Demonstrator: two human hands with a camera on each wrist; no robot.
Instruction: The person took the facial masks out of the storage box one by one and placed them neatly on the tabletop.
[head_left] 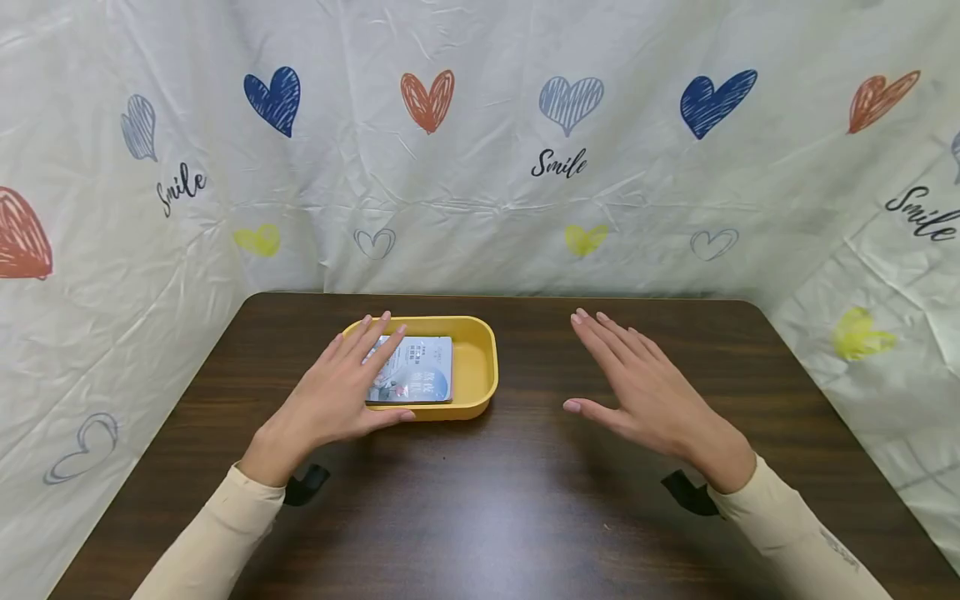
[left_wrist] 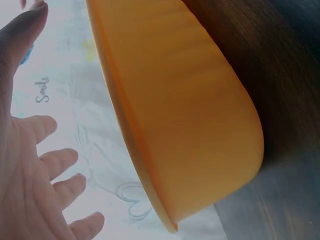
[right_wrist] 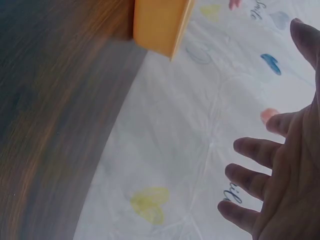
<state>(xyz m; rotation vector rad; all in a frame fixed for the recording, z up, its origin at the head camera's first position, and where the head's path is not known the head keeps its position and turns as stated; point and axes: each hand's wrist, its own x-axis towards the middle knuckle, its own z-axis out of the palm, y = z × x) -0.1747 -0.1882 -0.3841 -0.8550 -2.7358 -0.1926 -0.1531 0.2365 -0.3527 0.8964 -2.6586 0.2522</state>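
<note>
A yellow plastic basin (head_left: pixel 474 367) stands toward the back of the dark table, left of centre. Inside it lies a pale blue, flat packet (head_left: pixel 420 371) with printed characters and a flower picture. My left hand (head_left: pixel 341 392) is spread over the basin's left part and hides that end of it and part of the packet. In the left wrist view its fingers are apart above the rim of the basin (left_wrist: pixel 190 110). My right hand (head_left: pixel 648 392) hovers over the table to the right of the basin, fingers extended, thumb apart, holding nothing.
The brown wood-grain table (head_left: pixel 480 500) has rounded back corners. Directly behind it and at both sides hangs a white curtain (head_left: pixel 480 183) with hearts and "Smile" lettering. A black strap (head_left: pixel 306 485) shows at the left wrist, another black strap (head_left: pixel 688 493) at the right.
</note>
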